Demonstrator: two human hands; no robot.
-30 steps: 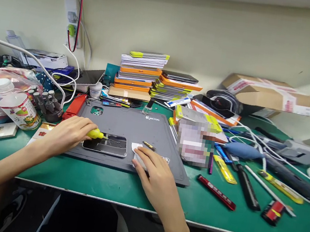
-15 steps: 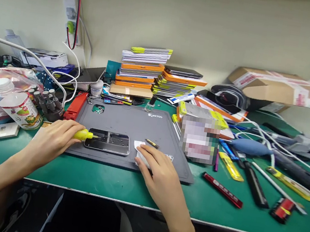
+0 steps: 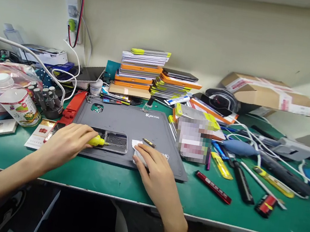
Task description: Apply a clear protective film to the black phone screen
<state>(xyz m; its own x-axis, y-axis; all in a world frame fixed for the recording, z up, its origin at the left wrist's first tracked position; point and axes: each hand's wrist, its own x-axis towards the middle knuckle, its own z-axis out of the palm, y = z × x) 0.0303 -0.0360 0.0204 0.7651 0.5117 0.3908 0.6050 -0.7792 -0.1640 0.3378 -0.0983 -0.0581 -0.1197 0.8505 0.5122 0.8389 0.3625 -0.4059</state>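
Note:
My left hand (image 3: 65,144) is closed round a yellow-handled screwdriver (image 3: 96,141), whose tip rests over an opened phone (image 3: 115,142) lying on a grey work mat (image 3: 130,122). My right hand (image 3: 155,169) lies on the mat to the right of the phone, fingers pressed on a small white sheet (image 3: 137,147). A short metal tool (image 3: 148,143) lies just beyond the fingertips.
Stacked phone boxes (image 3: 143,71) stand against the wall. Loose tools, pens and cables (image 3: 242,161) cover the green table to the right, with a cardboard box (image 3: 267,92) behind. A bottle (image 3: 17,104), a screwdriver-bit stand (image 3: 47,101) and a red tool (image 3: 70,108) sit at the left.
My left hand has moved the screwdriver tip to the right over the phone. The right hand stays on the white sheet. The camera has shifted slightly.

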